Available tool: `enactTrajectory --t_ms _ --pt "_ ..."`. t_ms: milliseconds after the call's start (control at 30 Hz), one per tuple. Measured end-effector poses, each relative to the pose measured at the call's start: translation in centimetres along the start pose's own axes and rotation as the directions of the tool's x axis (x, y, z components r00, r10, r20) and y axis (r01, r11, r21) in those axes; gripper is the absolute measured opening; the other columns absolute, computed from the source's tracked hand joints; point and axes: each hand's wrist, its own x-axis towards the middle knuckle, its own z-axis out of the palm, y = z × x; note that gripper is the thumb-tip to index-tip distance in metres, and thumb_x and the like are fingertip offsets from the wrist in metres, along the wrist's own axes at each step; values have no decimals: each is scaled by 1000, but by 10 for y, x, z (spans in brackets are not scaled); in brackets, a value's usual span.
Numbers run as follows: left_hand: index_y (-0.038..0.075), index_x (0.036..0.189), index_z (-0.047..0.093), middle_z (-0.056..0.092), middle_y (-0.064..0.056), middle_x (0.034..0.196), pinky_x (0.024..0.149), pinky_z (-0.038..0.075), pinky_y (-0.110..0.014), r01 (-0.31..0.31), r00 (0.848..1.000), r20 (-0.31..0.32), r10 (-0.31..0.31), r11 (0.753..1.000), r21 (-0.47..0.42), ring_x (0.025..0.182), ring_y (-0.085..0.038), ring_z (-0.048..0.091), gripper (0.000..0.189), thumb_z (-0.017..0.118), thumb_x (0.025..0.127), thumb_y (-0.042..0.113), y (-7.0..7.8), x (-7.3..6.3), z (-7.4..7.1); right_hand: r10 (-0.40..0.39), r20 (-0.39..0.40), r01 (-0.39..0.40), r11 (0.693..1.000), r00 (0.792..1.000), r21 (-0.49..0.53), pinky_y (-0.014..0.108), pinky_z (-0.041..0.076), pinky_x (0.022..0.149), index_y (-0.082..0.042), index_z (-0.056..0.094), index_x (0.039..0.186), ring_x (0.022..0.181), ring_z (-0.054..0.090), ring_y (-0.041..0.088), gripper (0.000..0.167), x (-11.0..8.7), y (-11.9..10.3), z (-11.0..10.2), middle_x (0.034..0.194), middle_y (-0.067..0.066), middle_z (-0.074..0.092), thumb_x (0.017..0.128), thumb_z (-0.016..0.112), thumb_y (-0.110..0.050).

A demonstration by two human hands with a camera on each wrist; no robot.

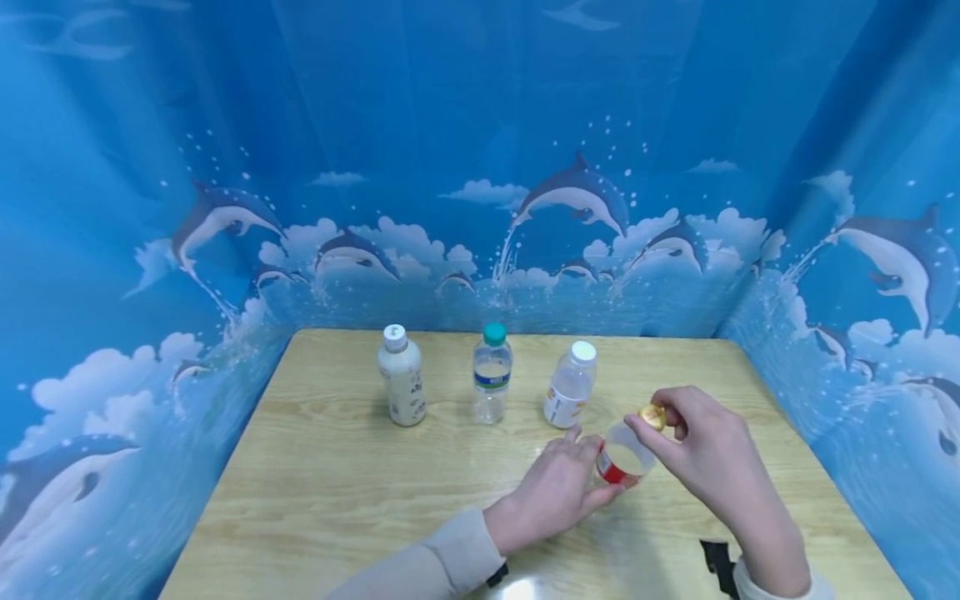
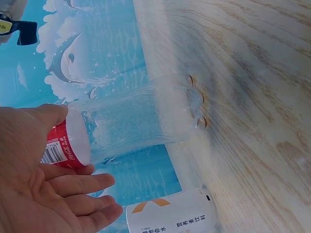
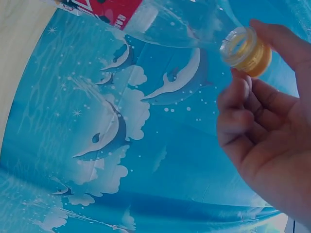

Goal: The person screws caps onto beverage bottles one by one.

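Observation:
My left hand (image 1: 551, 492) holds a clear plastic bottle (image 2: 124, 121) round its red label (image 2: 63, 145), thumb on one side and fingers on the other. In the left wrist view the bottle's base meets the wooden table. My right hand (image 1: 712, 454) pinches a yellow bottle cap (image 3: 260, 58) between thumb and fingers at the bottle's neck end. Whether the cap still touches the neck I cannot tell. Just beyond the left hand stands a clear bottle with a white cap and white label (image 1: 566, 406).
A white bottle (image 1: 405, 387) and a clear bottle with a green cap (image 1: 491, 392) stand upright farther left on the wooden table (image 1: 337, 500). A blue dolphin-print curtain (image 1: 450, 167) surrounds the table at the back and sides.

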Motion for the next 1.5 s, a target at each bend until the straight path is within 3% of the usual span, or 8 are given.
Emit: enactTrajectory --t_ms 233,433,700,867,1033,1167,1300,1500 --pt "4 142 59 74 -7 131 112 53 -42 4 1000 12 -4 1000 -23 137 -33 62 64 66 102 53 0 0 -1 47 -2 -47 998 999 -43 23 34 47 -11 65 80 54 34 2 35 0 0 1 65 -7 46 85 90 -36" --pt "4 142 59 75 -5 126 113 53 -41 -2 1000 3 2 1000 -18 136 -33 63 64 66 102 53 0 0 0 -6 -67 -11 968 998 -250 26 14 41 -17 46 62 45 20 6 79 0 2 10 54 -8 28 92 38 -89" --pt "4 143 59 75 -6 128 112 54 -42 -3 1000 8 3 1000 -22 134 -33 64 64 65 102 54 0 0 1 117 105 -113 993 988 -40 24 31 48 -11 74 118 61 41 4 42 -6 2 -8 80 -6 59 90 84 -40" --pt "5 141 60 74 -7 129 111 54 -41 2 1000 7 -2 1000 -8 135 -32 64 63 64 102 55 0 0 0 25 78 -26 999 997 19 22 33 54 -12 74 98 64 39 2 22 -7 7 -6 75 -9 51 86 88 -23" --pt "5 140 61 75 -6 125 110 55 -40 2 1000 6 -2 1000 -8 135 -31 64 63 62 103 56 1 0 0 -12 -15 10 991 1000 -134 23 23 45 -19 55 71 53 28 2 51 -6 9 2 63 -9 41 86 82 -60" --pt "5 141 60 75 -7 126 110 55 -42 5 1000 11 -5 1000 -22 135 -33 64 64 62 103 56 0 0 0 16 -21 -19 991 1000 -136 23 22 43 -16 67 85 53 31 1 49 -8 9 -1 68 -9 49 85 81 -63" --pt "5 144 58 72 -9 135 111 54 -44 18 1000 20 -17 999 -34 136 -34 63 66 64 102 55 0 0 0 33 34 -34 999 999 15 21 29 49 -15 74 116 63 39 0 33 -10 9 -8 86 -9 60 86 85 -24" --pt "5 146 57 69 -10 141 113 53 -43 27 999 34 -26 999 -46 138 -33 61 67 65 102 55 0 0 0 -11 7 11 999 1000 38 19 31 52 -14 72 98 65 39 1 21 -9 12 -5 79 -10 54 81 84 -12"
